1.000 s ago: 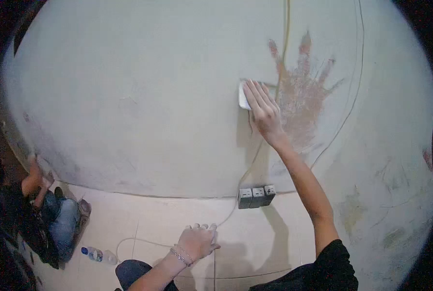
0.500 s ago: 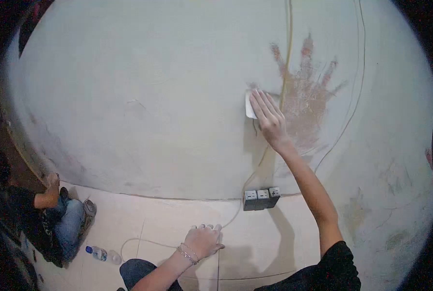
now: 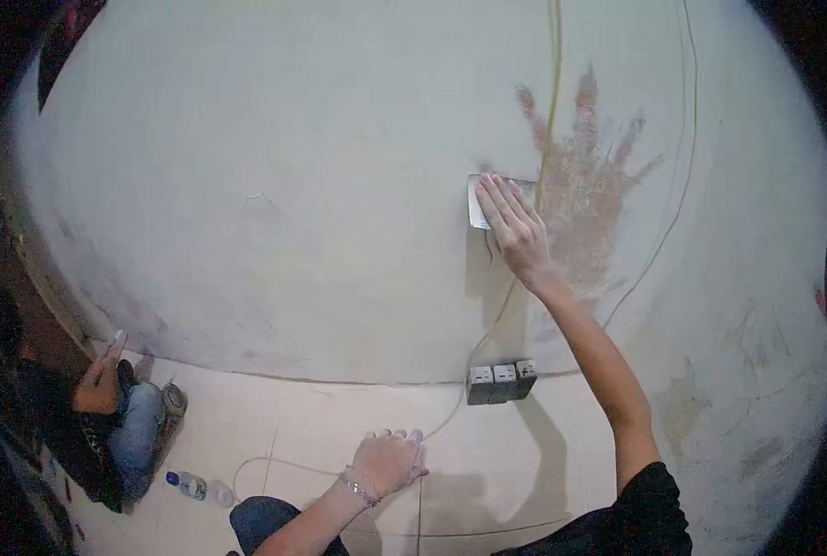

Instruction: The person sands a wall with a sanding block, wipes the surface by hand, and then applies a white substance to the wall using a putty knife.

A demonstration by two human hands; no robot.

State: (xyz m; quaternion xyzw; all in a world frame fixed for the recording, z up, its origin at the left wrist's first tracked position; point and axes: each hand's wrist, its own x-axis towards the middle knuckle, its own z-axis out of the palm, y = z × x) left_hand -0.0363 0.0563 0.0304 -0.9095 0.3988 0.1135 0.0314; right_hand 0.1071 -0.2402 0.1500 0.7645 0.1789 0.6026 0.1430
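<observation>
My right hand [image 3: 517, 227] lies with straight fingers over a small white sheet of sandpaper [image 3: 477, 206], pressing it against the pale wall [image 3: 358, 185]. Just right of it, a large brownish-red hand-shaped mark [image 3: 588, 204] spreads over the wall, crossed by a yellowish cable [image 3: 553, 74]. My left hand [image 3: 386, 461], dusty and wearing a bracelet [image 3: 360, 488] at the wrist, is held low in front of the floor with curled fingers. A pale cable [image 3: 446, 422] passes behind it; whether the fingers hold anything is hidden.
At the wall's foot a power socket block [image 3: 501, 382] is joined to the cable. A blue-capped bottle [image 3: 187, 484] lies on the tiled floor [image 3: 321, 408]. At left sits another person [image 3: 108, 417], a hand raised near the wall. A thin wire [image 3: 680, 204] hangs at right.
The sandpaper under my right hand has turned slightly, showing more of its top edge. The other person's hand has opened upward and shows something pale. My left hand stays put.
</observation>
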